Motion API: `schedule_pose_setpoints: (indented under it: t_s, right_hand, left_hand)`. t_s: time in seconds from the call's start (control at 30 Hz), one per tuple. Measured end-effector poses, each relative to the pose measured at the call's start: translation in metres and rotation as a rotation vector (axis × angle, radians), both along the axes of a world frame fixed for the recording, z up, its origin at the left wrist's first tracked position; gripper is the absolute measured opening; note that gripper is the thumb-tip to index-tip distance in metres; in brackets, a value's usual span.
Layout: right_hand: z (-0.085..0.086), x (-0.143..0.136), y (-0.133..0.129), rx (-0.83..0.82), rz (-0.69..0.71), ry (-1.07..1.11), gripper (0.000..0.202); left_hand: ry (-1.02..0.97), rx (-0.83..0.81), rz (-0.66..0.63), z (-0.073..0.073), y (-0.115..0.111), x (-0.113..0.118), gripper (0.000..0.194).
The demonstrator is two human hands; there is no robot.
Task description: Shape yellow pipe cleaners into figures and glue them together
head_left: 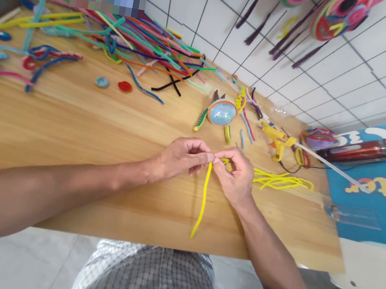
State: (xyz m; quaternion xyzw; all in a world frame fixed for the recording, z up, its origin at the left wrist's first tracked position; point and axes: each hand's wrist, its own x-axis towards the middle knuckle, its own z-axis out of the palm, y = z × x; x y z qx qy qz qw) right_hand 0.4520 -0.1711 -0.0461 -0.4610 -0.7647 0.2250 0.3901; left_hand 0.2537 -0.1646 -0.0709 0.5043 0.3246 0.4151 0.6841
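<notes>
Between my two hands, fingertips nearly touching, a yellow pipe cleaner (203, 201) hangs down toward the table's front edge. My left hand (186, 157) pinches its upper end between thumb and forefinger. My right hand (234, 174) is closed in a pinch right beside it, at the same end; the fingers cover the exact grip. Several more yellow pipe cleaners (283, 181) lie on the table just right of my right hand. Beyond my hands sits a pair of pliers (201, 119) with green and yellow handles, partly behind a light-blue oval piece with an orange rim (223, 112).
A yellow glue gun (278, 140) with a long glue stick lies at the right, near a dark red flask (367, 150). A heap of coloured pipe cleaners (151, 40) covers the back left. A clear plastic container (354, 216) lies at the right edge. Decorated pieces hang on the tiled wall.
</notes>
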Motion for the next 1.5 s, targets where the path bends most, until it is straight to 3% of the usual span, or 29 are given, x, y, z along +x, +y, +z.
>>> schedule_pose_setpoints:
  t_s: [0.27,0.47,0.77,1.1,1.5]
  right_hand:
    - [-0.005,0.003,0.000,-0.171,-0.012,0.086,0.013]
    - [-0.008,-0.003,-0.002,-0.392,-0.041,0.365,0.043]
    - [-0.018,-0.008,-0.001,-0.612,0.043,0.403,0.044]
    - [-0.023,-0.001,-0.002,-0.578,0.044,0.275,0.034]
    - [-0.013,-0.009,-0.002,-0.358,0.052,0.150,0.024]
  left_hand:
    - [0.050,0.042,0.004,0.005,0.000,-0.002,0.036]
    - [0.024,0.010,0.116,0.004,0.003,-0.002,0.037]
    - [-0.011,-0.078,0.116,0.001,-0.002,0.005,0.040]
    - [0.038,-0.115,0.079,0.001,-0.004,0.001,0.040]
    - [0.129,-0.075,0.195,-0.001,-0.010,-0.001,0.043]
